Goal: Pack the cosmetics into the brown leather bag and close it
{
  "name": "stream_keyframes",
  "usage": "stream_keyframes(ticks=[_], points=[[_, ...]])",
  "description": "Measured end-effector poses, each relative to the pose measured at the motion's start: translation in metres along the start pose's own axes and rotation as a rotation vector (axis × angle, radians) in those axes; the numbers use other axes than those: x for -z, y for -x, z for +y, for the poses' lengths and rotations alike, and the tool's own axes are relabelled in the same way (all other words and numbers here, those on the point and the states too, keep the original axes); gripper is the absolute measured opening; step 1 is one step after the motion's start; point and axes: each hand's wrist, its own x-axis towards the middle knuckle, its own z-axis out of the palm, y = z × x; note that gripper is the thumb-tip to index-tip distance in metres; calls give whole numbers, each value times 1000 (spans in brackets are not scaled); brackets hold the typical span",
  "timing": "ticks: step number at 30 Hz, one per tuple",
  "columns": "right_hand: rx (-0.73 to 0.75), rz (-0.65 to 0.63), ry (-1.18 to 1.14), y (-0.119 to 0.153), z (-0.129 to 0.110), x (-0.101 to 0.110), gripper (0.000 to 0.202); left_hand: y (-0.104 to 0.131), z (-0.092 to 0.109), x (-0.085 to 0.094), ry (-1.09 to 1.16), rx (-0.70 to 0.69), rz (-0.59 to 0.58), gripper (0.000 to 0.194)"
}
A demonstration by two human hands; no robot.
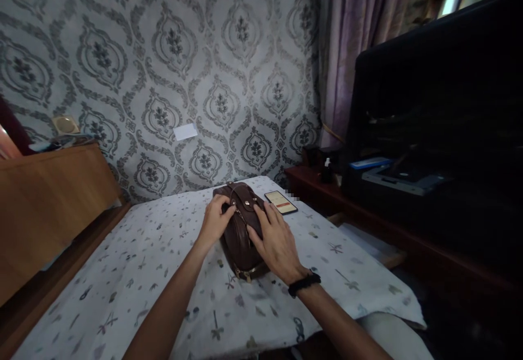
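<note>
A dark brown leather bag with gold-coloured zips and studs lies on the white patterned cloth. At its left side my left hand has thumb and fingertips pinched together on a small part near the top zip; what exactly sits between them is too small to make out. My right hand rests on the bag's right side, fingers apart, fingertips on the leather. A black band circles the right wrist. Just beyond the right hand lies a phone with its screen lit.
The cloth-covered table reaches the patterned wall. A wooden cabinet stands at the left. To the right are a dark red shelf with a small bottle, a large black object and a purple curtain.
</note>
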Motion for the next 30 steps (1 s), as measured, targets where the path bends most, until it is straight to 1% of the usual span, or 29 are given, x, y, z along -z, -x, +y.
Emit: stream_keyframes(ticks=[3, 5, 9, 12, 16, 22, 26, 30], points=[[5, -22, 38, -1, -3, 7, 51, -1, -3, 3, 4, -12, -34, 10], [12, -20, 49, -1, -3, 7, 51, -1, -5, 4, 13, -27, -59, 9], [18, 27, 34, 0, 0, 1, 51, 6, -5, 4, 102, -20, -96, 9], [34, 82, 10, 2, 3, -6, 50, 15, -2, 1, 208, 1, -85, 14], [60, 118, -5, 4, 7, -10, 51, 21, 0, -2, 274, 32, -87, 10], [100, 111, 49, 5, 6, -7, 51, 19, -1, 1, 296, 39, -153, 13], [90, 90, 103, 6, 3, -8, 51, 17, 1, 3, 286, 60, -156, 16], [66, 85, 90, 6, 0, -8, 49, 13, 6, 4, 263, 74, -135, 16]])
